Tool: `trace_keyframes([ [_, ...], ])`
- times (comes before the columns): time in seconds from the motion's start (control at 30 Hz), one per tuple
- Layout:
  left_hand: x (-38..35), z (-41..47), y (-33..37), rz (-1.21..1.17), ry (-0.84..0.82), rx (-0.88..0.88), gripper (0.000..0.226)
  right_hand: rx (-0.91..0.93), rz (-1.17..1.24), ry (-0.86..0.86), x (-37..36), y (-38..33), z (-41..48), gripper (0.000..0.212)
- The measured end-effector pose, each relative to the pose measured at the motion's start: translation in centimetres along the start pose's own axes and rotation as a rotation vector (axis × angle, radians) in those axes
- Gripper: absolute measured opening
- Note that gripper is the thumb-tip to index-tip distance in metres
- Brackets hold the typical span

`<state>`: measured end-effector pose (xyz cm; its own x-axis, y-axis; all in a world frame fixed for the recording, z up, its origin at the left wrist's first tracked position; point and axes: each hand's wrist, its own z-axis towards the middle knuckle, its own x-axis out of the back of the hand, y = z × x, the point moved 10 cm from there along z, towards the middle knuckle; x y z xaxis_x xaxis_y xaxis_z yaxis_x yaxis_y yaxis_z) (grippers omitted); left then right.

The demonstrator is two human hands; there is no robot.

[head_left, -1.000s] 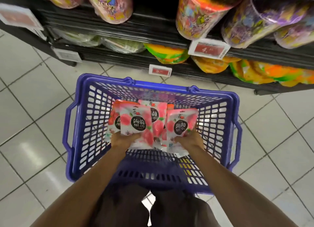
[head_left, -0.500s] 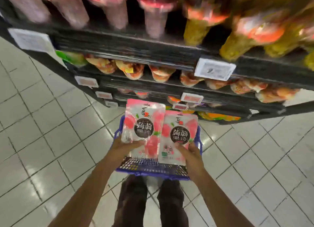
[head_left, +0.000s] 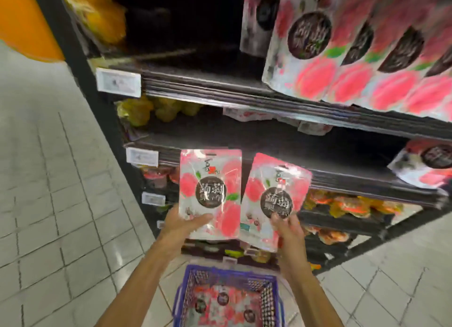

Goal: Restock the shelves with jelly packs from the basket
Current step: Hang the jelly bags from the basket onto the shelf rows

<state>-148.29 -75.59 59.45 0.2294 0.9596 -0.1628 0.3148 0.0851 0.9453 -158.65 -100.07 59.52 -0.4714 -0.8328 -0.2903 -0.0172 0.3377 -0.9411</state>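
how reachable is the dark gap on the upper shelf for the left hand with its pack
Probably yes. The left hand holds its jelly pack in front of the shelves, and nothing crosses the way up to the gap, open beside the peach packs, though it sits well above.

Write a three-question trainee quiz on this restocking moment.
1. True or false: the left hand grips a pink jelly pack.
2. Where is the purple basket? A. on a shelf; B. low down, beneath the arms; C. hanging from an elbow.
3. Short answer: what does the right hand hold?
Key: 1 true; 2 B; 3 a second jelly pack, tilted beside the first.
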Motion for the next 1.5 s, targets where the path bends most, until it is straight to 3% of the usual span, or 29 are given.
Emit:
trace_keyframes([
  [0.07,-0.7,0.1,3.5,0.017,-0.030,-0.072,0.058,0.042,0.013,-0.008,-1.0,-3.3,-0.1,0.039],
  [0.2,-1.7,-0.2,9.1,0.072,-0.025,-0.192,0.054,0.134,-0.032,-0.011,-1.9,-9.2,-0.1,0.065],
  [0.33,-2.7,-1.1,13.3,0.110,-0.047,-0.255,0.076,0.267,-0.037,-0.022,-2.5,-14.6,0.1,0.057],
  [0.43,-3.3,-2.2,16.3,0.114,-0.058,-0.331,0.083,0.337,-0.064,-0.082,-4.0,-17.4,-0.2,0.065],
  [0.63,-3.2,-2.7,20.2,0.102,-0.055,-0.410,0.097,0.407,-0.110,-0.010,-5.3,-19.9,0.4,0.052],
  [0.83,-2.5,-0.9,22.6,0.093,-0.111,-0.431,0.095,0.539,-0.205,0.032,-8.2,-23.2,1.1,0.047],
  [1.13,0.4,3.1,25.2,0.079,-0.180,-0.418,0.081,0.563,-0.210,0.097,-13.6,-25.9,5.0,0.038],
  [1.27,1.5,4.2,25.6,0.071,-0.202,-0.411,0.052,0.566,-0.221,0.181,-14.8,-26.9,6.7,0.060],
  [1.37,2.0,4.6,25.7,0.098,-0.196,-0.405,0.059,0.586,-0.268,0.246,-15.8,-27.6,7.6,0.088],
  [1.5,2.3,5.2,25.9,0.121,-0.181,-0.401,0.062,0.651,-0.328,0.303,-16.9,-28.0,7.6,0.080],
])
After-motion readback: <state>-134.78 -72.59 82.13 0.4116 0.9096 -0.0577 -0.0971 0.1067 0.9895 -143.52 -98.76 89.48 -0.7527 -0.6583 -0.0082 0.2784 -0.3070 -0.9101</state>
